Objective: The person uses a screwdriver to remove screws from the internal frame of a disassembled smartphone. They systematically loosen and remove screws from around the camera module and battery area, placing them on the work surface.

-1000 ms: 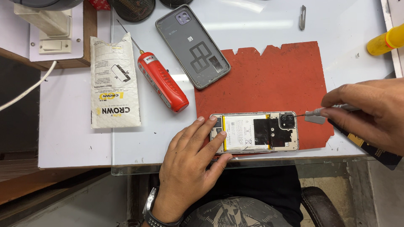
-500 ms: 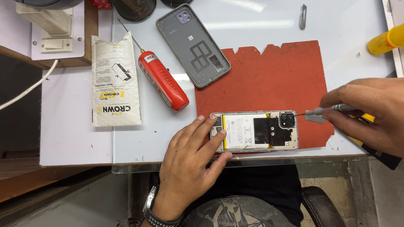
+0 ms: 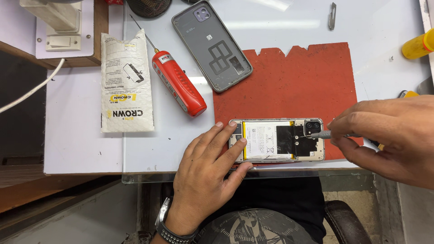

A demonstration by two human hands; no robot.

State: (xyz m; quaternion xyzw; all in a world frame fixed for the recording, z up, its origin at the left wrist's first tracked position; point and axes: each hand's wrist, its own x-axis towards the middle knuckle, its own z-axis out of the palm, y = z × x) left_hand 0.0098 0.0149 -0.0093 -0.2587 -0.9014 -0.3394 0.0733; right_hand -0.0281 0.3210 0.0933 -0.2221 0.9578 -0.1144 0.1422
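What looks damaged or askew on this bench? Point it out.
The red rubber work mat has a ragged, notched top edge, as if cut or torn. The grey phone back cover lies askew, detached from the opened phone. Nothing is spilled.

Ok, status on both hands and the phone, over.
Left hand flat on opened phone, pinning its end. Right hand holds screwdriver, tip by the camera corner. Nothing in the way.

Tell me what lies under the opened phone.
The opened phone lies on a red mat over the white table. The left hand hides its near corner.
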